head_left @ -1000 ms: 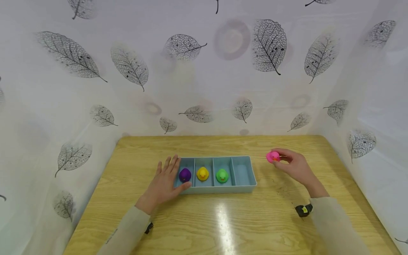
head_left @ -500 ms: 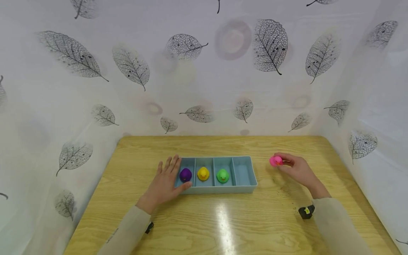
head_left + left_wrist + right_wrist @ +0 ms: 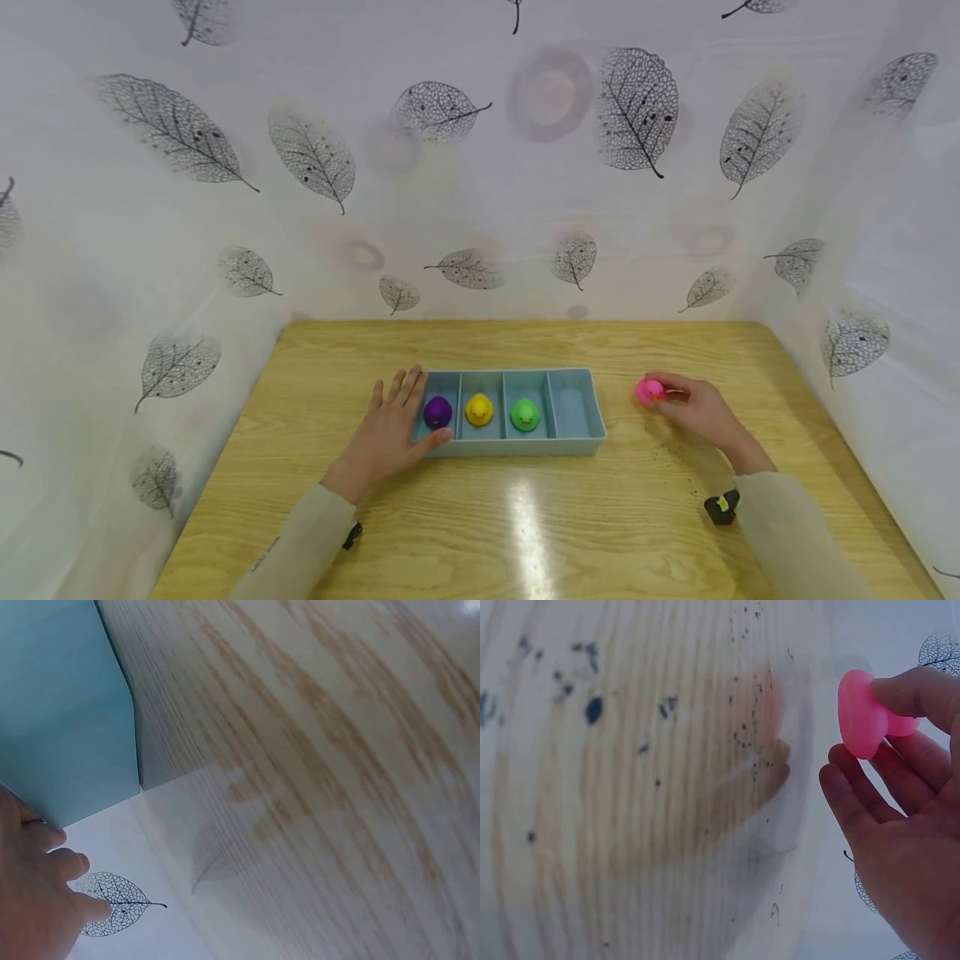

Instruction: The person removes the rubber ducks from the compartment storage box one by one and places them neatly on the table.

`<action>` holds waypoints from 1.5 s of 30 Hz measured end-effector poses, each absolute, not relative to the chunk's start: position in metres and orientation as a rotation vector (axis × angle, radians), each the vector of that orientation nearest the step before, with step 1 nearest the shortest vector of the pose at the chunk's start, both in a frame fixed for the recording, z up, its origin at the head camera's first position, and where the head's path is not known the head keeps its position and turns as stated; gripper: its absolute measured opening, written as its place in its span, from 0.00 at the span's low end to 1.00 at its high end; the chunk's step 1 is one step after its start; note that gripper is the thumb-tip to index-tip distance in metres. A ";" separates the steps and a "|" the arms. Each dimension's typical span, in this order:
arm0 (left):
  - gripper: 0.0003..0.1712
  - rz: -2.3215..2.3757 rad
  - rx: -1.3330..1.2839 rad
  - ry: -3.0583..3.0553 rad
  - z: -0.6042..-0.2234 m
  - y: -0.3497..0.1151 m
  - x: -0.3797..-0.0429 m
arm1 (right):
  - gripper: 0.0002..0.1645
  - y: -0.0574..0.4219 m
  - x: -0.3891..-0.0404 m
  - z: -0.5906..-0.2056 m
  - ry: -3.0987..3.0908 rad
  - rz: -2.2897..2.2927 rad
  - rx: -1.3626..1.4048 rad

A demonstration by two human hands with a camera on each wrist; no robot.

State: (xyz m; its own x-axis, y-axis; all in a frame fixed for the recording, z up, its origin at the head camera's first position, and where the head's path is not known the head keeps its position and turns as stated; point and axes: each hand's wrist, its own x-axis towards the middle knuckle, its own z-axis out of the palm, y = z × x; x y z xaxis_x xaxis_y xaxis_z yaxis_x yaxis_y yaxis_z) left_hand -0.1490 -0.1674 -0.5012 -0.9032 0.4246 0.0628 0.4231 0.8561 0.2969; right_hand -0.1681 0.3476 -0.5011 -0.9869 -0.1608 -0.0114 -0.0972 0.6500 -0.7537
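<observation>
A pale blue tray (image 3: 510, 447) with dividers lies on the table; from left to right its compartments hold a purple rubber duck (image 3: 437, 412), a yellow rubber duck (image 3: 479, 409) and a green rubber duck (image 3: 525, 414). The rightmost compartment (image 3: 576, 406) is bare. My left hand (image 3: 382, 437) rests along the tray's left end, fingers straight over its rim and thumb across the front corner. To the right of the tray, my right hand (image 3: 697, 408) pinches a pink rubber duck (image 3: 650, 392) between thumb and fingers. In the right wrist view the pink duck (image 3: 862, 716) shows from below.
The wood-grain table (image 3: 450, 525) ends at a pale curtain (image 3: 480, 192) printed with leaves, which surrounds it at the back and sides. Small dark specks (image 3: 594, 710) mark the tabletop near my right hand. Black wrist cameras (image 3: 722, 507) sit at the cuffs.
My right hand has moved slightly toward me and a little right with the pink duck, lowering it in the head view. My left hand and the tray have stayed in place.
</observation>
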 end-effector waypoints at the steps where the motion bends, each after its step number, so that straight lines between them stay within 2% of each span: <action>1: 0.60 0.480 0.689 3.022 -0.502 -0.168 -0.149 | 0.29 0.347 -0.168 -0.502 2.780 -1.261 -0.212; 12: 0.60 0.510 0.692 3.007 -0.502 -0.168 -0.150 | 0.31 0.345 -0.166 -0.508 2.775 -1.204 -0.168; 22: 0.59 0.494 0.699 3.019 -0.503 -0.169 -0.151 | 0.27 0.347 -0.167 -0.513 2.796 -1.200 -0.227; 45: 0.59 0.503 0.703 3.026 -0.501 -0.170 -0.148 | 0.27 0.348 -0.166 -0.516 2.769 -1.176 -0.191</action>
